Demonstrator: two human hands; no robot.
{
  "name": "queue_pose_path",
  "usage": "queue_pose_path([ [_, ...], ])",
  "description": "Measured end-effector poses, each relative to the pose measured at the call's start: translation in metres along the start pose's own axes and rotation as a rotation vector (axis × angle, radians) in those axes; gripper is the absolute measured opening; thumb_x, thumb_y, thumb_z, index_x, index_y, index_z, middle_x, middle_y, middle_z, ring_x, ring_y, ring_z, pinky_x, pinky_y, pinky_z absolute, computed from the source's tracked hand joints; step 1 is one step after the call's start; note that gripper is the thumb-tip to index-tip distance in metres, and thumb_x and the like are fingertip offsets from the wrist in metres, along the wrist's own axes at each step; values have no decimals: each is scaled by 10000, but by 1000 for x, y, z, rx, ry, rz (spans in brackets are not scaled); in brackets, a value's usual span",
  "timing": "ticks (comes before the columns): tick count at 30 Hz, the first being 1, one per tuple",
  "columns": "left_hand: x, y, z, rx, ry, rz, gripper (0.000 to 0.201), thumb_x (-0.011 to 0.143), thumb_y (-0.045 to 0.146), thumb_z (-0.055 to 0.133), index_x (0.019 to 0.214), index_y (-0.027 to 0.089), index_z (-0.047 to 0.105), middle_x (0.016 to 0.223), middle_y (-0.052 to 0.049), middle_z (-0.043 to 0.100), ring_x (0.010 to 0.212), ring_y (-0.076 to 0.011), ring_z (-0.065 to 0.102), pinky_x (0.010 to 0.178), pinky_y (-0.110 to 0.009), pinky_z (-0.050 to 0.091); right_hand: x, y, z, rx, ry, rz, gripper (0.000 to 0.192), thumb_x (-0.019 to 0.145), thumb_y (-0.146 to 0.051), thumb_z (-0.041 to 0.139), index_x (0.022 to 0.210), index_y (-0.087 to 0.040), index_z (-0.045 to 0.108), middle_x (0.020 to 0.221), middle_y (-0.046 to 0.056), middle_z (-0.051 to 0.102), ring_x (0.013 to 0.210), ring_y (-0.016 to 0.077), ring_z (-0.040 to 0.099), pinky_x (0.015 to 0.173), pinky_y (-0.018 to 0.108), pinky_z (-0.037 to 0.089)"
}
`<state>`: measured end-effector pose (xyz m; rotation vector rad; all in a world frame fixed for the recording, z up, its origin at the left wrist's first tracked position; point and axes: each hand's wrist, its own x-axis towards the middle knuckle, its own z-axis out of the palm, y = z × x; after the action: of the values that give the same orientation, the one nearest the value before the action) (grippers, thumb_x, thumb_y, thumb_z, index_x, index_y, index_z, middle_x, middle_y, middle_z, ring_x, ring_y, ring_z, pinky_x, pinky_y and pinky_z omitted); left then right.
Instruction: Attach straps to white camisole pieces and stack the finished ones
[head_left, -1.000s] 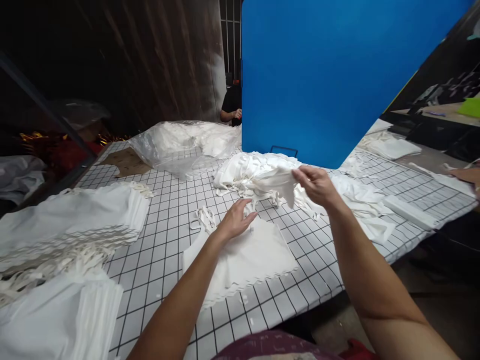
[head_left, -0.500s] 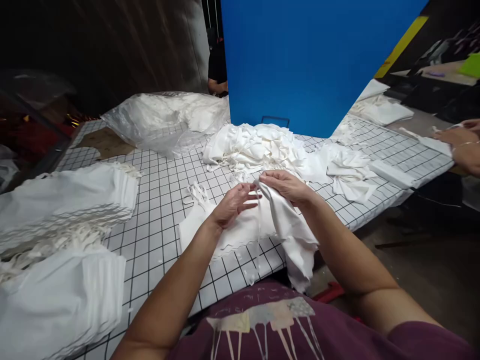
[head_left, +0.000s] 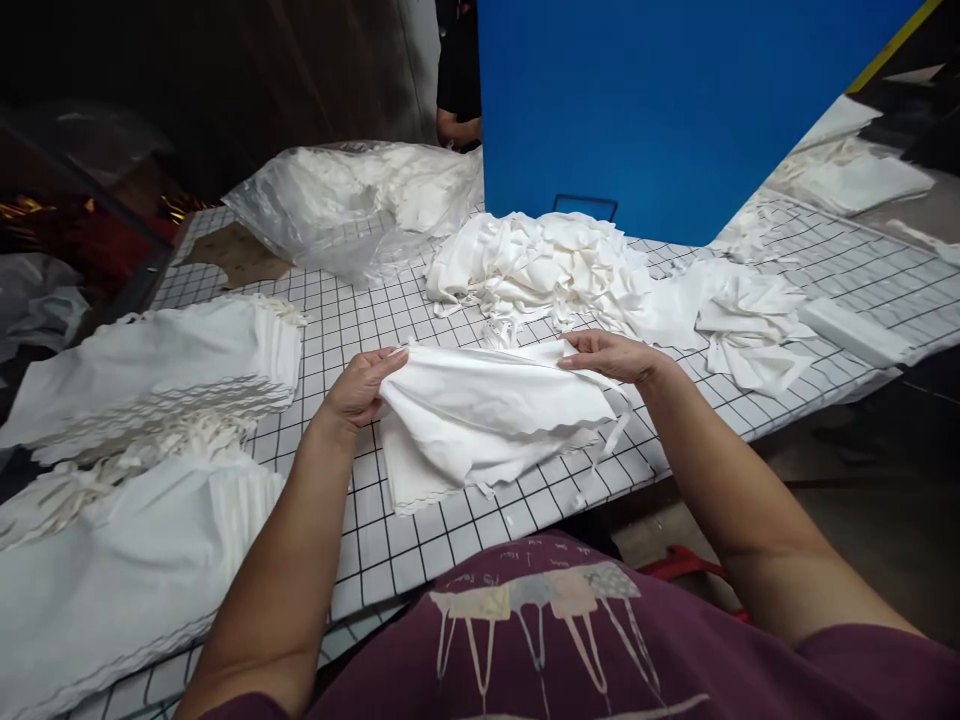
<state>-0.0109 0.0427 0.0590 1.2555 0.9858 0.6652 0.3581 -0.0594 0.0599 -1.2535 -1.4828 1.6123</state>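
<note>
A white cloth piece [head_left: 487, 405] with a zigzag-cut edge is stretched between my two hands above the gridded table [head_left: 360, 330]. My left hand [head_left: 360, 385] grips its left corner. My right hand [head_left: 611, 355] pinches its right corner. The cloth sags over a small flat stack of white cloth pieces [head_left: 420, 480] near the table's front edge. Thin white ties [head_left: 611, 435] dangle from the cloth on the right. Just behind my hands lies a loose heap of white cloth [head_left: 540, 265].
Tall stacks of folded white cloth [head_left: 150, 370] fill the left side. A clear plastic bag of cloth [head_left: 352, 205] lies at the back. A blue panel [head_left: 660, 100] stands behind the heap. More cloth [head_left: 750, 320] lies right. Another person's arm [head_left: 457, 125] shows at the far back.
My hands have moved apart and spread the cloth out flat over the small stack. A second ago my right hand was lifting it off the heap while my left rested on the stack.
</note>
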Motion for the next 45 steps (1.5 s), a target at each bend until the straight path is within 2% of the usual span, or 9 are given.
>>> queue_pose_path([
  [5, -5, -24, 6, 729, 480, 234, 290, 794, 370, 704, 968, 146, 645, 944, -90, 657, 916, -249, 615, 811, -392, 502, 16, 28, 9, -551, 514, 43, 260, 879, -369, 643, 1047, -172, 669, 1051, 121, 671, 923, 253, 638, 812, 418, 538],
  [7, -26, -32, 27, 989, 477, 402, 200, 855, 316, 646, 981, 162, 629, 1004, -92, 633, 986, -260, 582, 858, -418, 484, 11, 33, 20, -731, 702, -61, 266, 907, -351, 608, 1095, -170, 657, 1127, 144, 640, 1012, 283, 614, 878, 467, 519],
  [11, -78, -55, 74, 1134, 127, 492, 304, 881, 446, 655, 936, 153, 596, 938, -79, 607, 884, -236, 565, 795, -397, 486, -15, 43, 40, -870, 422, -281, 349, 867, -456, 684, 1121, -218, 659, 1157, 127, 617, 1037, 290, 595, 857, 472, 526],
  [14, -99, -70, 92, 1225, 95, 454, 240, 889, 370, 663, 925, 149, 575, 902, -82, 596, 848, -237, 551, 725, -372, 473, -27, 53, 47, -1004, 285, -291, 303, 833, -420, 735, 1053, -217, 690, 1087, 118, 633, 988, 293, 587, 817, 465, 514],
  [16, -103, -74, 92, 1225, 103, 433, 88, 931, 231, 588, 889, 159, 557, 871, -71, 594, 811, -215, 549, 698, -346, 465, -30, 56, 49, -1041, 312, -292, 158, 903, -342, 653, 954, -201, 702, 967, 105, 653, 907, 272, 589, 770, 433, 504],
  [22, -117, -57, 68, 1004, 147, 511, 113, 961, 155, 516, 858, 169, 561, 814, -33, 581, 766, -167, 554, 643, -282, 450, -51, 45, 53, -935, 564, -356, 160, 958, -296, 547, 902, -199, 661, 871, 86, 661, 839, 245, 604, 754, 390, 491],
  [29, -152, -60, 44, 948, 226, 621, 68, 933, 128, 566, 924, 193, 550, 843, -7, 565, 775, -142, 559, 661, -255, 468, -102, 60, 61, -764, 606, -22, 197, 971, -364, 516, 896, -210, 614, 826, 39, 639, 746, 196, 602, 676, 334, 480],
  [39, -165, -101, 48, 999, 306, 381, 187, 885, 278, 610, 1039, 201, 537, 919, -28, 561, 707, -148, 568, 532, -240, 478, -104, 81, 105, -852, 711, 2, 398, 876, -362, 636, 1227, -204, 536, 1066, 97, 594, 843, 219, 633, 663, 345, 542],
  [45, -177, -99, 50, 875, 526, 453, 98, 854, 120, 544, 920, 191, 555, 876, -11, 576, 626, -103, 511, 588, -222, 468, -119, 86, 108, -763, 894, -111, 149, 905, -276, 570, 1015, -217, 653, 883, 49, 640, 747, 197, 624, 669, 339, 526],
])
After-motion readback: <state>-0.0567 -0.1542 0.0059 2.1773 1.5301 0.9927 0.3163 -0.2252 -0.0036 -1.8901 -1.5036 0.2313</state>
